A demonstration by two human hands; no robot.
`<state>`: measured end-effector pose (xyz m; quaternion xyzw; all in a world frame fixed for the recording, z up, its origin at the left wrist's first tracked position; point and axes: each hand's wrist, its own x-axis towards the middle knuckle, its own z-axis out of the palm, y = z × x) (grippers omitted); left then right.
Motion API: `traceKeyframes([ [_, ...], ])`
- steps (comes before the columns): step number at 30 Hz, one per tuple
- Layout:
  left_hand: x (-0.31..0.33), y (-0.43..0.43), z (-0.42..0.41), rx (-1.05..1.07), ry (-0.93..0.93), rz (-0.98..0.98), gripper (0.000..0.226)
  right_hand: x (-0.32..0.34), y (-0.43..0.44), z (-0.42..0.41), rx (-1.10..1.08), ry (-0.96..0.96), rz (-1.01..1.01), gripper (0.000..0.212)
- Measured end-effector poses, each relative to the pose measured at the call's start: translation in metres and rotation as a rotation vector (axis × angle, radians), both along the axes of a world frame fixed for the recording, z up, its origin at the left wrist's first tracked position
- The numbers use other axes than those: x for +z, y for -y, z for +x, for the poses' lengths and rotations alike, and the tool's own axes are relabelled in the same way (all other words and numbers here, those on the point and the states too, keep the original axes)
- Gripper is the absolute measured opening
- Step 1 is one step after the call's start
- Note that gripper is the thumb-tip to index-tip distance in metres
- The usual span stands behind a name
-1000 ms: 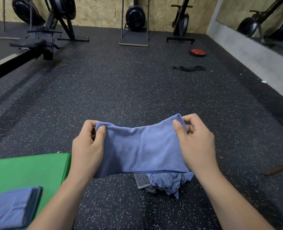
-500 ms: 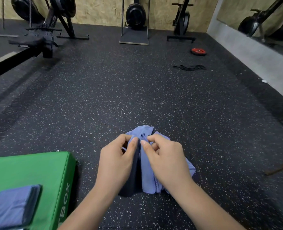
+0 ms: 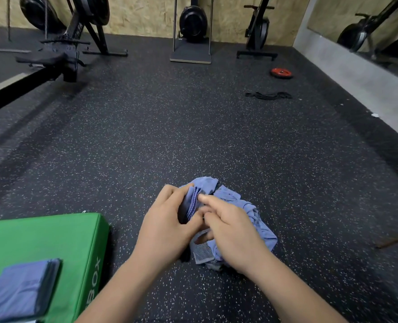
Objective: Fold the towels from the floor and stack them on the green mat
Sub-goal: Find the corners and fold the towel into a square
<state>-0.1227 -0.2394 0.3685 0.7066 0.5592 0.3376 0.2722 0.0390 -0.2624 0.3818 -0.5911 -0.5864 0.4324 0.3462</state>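
A blue towel (image 3: 191, 202), folded into a narrow bundle, stands on edge between my hands. My left hand (image 3: 167, 227) grips it from the left with fingers curled round the stacked edges. My right hand (image 3: 233, 231) lies over it from the right, index finger stretched along its top, lower fingers tucked into the cloth. Under and behind my hands lies a crumpled heap of blue towels (image 3: 256, 220) on the floor. The green mat (image 3: 53, 238) is at the lower left with a stack of folded blue towels (image 3: 21, 290) on it.
Black speckled rubber floor (image 3: 170, 136) stretches ahead. A rowing machine (image 3: 53, 57) stands at the far left, more gym machines against the back wall. A red weight plate (image 3: 281, 72) and black bands (image 3: 268, 95) lie far right. A low grey wall (image 3: 356, 85) runs along the right.
A second ago I held the towel spread wide between both hands. My hands came together, folding it into a narrow bundle, and lowered toward the heap on the floor.
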Motion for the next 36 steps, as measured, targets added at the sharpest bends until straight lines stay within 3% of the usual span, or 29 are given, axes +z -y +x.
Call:
traceKeyframes([
  [4, 0.003, -0.001, -0.002, -0.019, -0.035, -0.017, 0.055, 0.006, 0.002, 0.0, 0.073, 0.012, -0.004, 0.047],
  [11, 0.011, -0.005, -0.013, -0.118, -0.033, -0.034, 0.052, 0.008, -0.005, 0.017, -0.014, 0.32, 0.278, 0.025],
  [16, 0.013, -0.002, -0.016, -0.275, 0.032, -0.139, 0.046, 0.012, -0.01, 0.034, 0.126, 0.375, 0.084, 0.084],
  [18, 0.013, -0.003, -0.018, -0.287, 0.057, -0.157, 0.044, 0.011, -0.012, 0.039, 0.185, 0.356, 0.048, 0.068],
  [21, 0.016, -0.005, -0.021, -0.286, 0.063, -0.142, 0.042, 0.014, -0.013, 0.044, 0.201, 0.305, 0.088, 0.018],
  [24, 0.016, -0.01, -0.028, -0.302, -0.011, -0.15, 0.043, 0.017, -0.013, 0.045, 0.194, 0.253, 0.127, 0.013],
  [28, 0.008, -0.019, -0.043, -0.234, -0.102, -0.146, 0.023, 0.025, -0.013, 0.051, 0.106, 0.171, 0.209, 0.005],
  [36, 0.016, -0.024, -0.043, -0.097, 0.638, -0.301, 0.005, 0.027, -0.011, 0.045, -0.087, 0.104, 0.319, 0.012],
])
